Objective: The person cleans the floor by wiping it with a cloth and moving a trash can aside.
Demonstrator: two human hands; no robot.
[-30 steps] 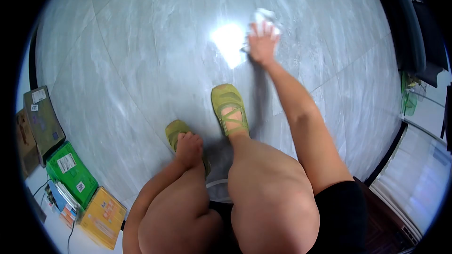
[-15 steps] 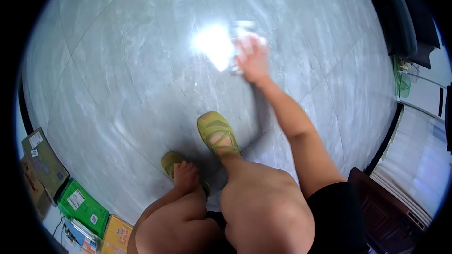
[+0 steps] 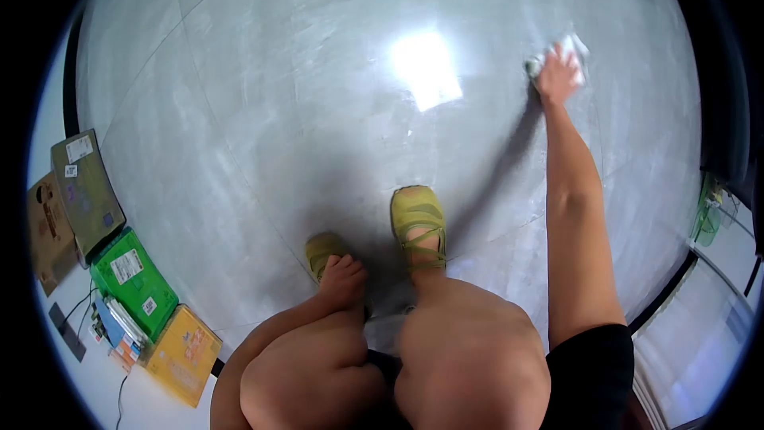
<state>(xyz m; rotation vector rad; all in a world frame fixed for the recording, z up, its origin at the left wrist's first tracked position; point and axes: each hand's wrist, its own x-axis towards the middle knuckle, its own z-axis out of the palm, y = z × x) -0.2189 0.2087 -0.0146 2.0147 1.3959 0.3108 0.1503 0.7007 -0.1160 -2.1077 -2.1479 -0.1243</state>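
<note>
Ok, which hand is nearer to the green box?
Left. The left hand is by the left shoe, right of the green box; the right hand is farther off, stretched forward and right, on the white cloth.

The marbled floor tiles [image 3: 278, 111] look smooth and glossy, with a bright sheen. The crumpled white wipe [image 3: 580, 49] seems soft and matt, though cloth or paper is hard to tell. The brown box [image 3: 51, 243] is matt cardboard, the black sleeve [image 3: 593, 374] dull cloth.
</note>
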